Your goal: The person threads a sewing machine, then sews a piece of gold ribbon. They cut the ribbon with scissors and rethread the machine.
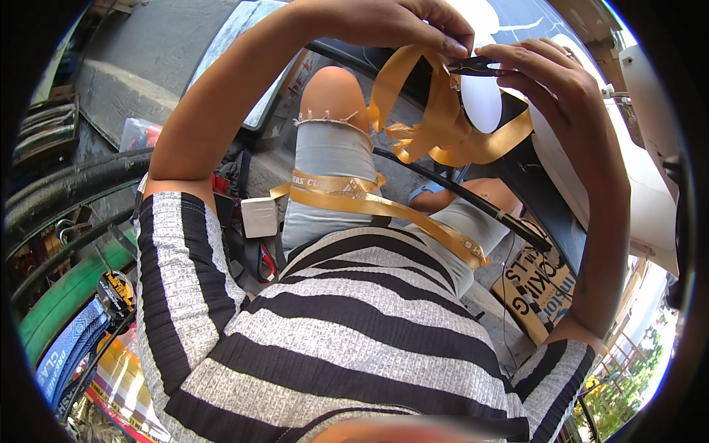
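Note:
Gold printed ribbon [427, 125] hangs in loops below my hands, over the dark machine table. My left hand [436, 28] is closed in a pinch on the upper end of this ribbon. In my right hand [550, 70], thumb and fingers close round a slim black hand tool [476, 67] with thin light lines on it. Its tip points left, touching or almost touching the ribbon near my left fingertips; I cannot tell which. The tool's exact kind is unclear. Another length of gold ribbon [347, 193] lies across my lap, over both thighs.
A white rounded machine housing [572, 148] stands at the right, by the dark table. A black bar [473, 198] crosses above my knees. At the left are a small white box [259, 218], dark rails [81, 181] and blue printed straps [70, 354]. Printed cardboard [535, 284] lies lower right.

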The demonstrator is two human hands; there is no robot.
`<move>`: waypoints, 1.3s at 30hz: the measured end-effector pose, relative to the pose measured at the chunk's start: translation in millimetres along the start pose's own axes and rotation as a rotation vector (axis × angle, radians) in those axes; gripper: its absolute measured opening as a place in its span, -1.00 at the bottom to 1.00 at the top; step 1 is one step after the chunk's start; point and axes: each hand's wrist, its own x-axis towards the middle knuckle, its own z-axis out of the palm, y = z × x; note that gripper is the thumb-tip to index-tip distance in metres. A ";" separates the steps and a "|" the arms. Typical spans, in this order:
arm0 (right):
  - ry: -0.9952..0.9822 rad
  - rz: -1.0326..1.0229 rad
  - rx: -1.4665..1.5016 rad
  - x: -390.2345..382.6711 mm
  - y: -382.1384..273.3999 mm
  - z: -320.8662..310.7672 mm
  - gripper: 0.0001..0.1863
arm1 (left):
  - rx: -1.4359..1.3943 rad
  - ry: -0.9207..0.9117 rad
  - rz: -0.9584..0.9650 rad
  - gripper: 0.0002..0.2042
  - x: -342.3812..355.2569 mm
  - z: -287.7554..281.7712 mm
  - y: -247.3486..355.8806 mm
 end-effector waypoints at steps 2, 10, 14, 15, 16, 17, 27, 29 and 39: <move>-0.007 -0.006 0.016 -0.7 2.1 0.0 -0.68 | 0.023 0.002 -0.004 -0.77 -0.1 -0.1 0.0; 0.091 -0.020 -0.046 -7.7 -6.3 -3.7 -0.61 | 0.223 0.074 0.004 -0.76 -3.1 8.0 5.2; 0.227 0.137 -0.093 -40.1 -47.5 -7.8 -0.55 | 0.769 0.398 0.264 -0.89 -24.8 38.3 2.5; 0.263 0.135 -0.122 -46.5 -56.9 -2.5 -0.55 | 0.834 0.437 0.250 -0.87 -30.9 46.4 0.2; 0.274 0.181 -0.076 -51.8 -66.0 4.6 -0.56 | 0.899 0.476 0.235 -0.84 -36.3 54.2 -3.1; 0.275 0.241 -0.070 -56.5 -74.5 10.7 -0.58 | 0.907 0.566 0.220 -0.80 -40.1 63.2 -8.0; 0.086 -0.026 -0.644 -6.8 -39.7 -5.8 -0.57 | 1.274 1.041 0.277 -0.70 -33.1 98.4 -44.5; 0.072 -0.065 -0.635 3.7 -33.4 -3.2 -0.58 | 1.267 1.118 0.319 -0.76 -30.0 96.9 -49.1; 0.022 -0.204 -0.704 24.6 -15.2 9.4 -0.51 | 1.142 1.104 0.345 -0.78 -31.3 94.9 -59.1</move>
